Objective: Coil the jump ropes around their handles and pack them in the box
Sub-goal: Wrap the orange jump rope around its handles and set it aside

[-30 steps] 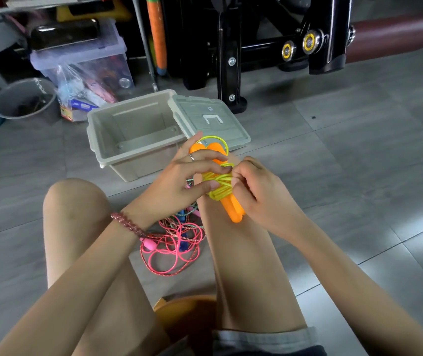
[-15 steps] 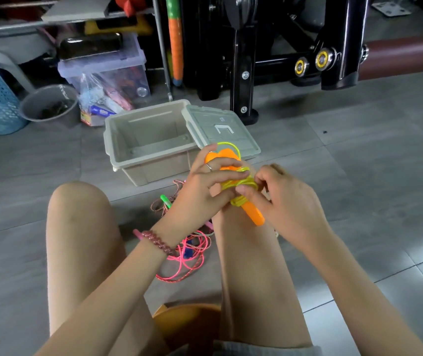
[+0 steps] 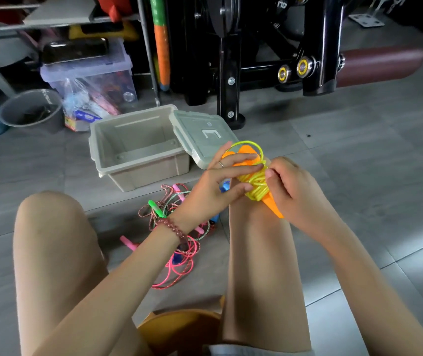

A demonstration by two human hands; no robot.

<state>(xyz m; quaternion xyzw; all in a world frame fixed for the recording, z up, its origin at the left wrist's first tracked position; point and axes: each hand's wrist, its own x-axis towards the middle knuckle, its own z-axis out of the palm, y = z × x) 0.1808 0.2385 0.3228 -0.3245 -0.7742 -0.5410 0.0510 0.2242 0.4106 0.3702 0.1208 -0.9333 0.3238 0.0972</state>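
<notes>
Box (image 3: pixel 153 173) of grey plastic stands open on the floor, up and to the left of the left hand (image 3: pixel 210 191), its lid (image 3: pixel 205 134) touching its right side. Loose jump ropes (image 3: pixel 186 249) lie tangled on the floor under that wrist. Left fingers and thumb curl round the orange handles (image 3: pixel 273 208), which are wrapped in yellow rope (image 3: pixel 255 187). Just right of the bundle, the right hand (image 3: pixel 292 188) pinches the coils, above the right knee.

Left hand (image 3: pixel 213 187) and right hand (image 3: pixel 294 187) on yellow rope (image 3: pixel 255 183) round orange handles (image 3: pixel 274 207), open box (image 3: pixel 153 171) nearby.
</notes>
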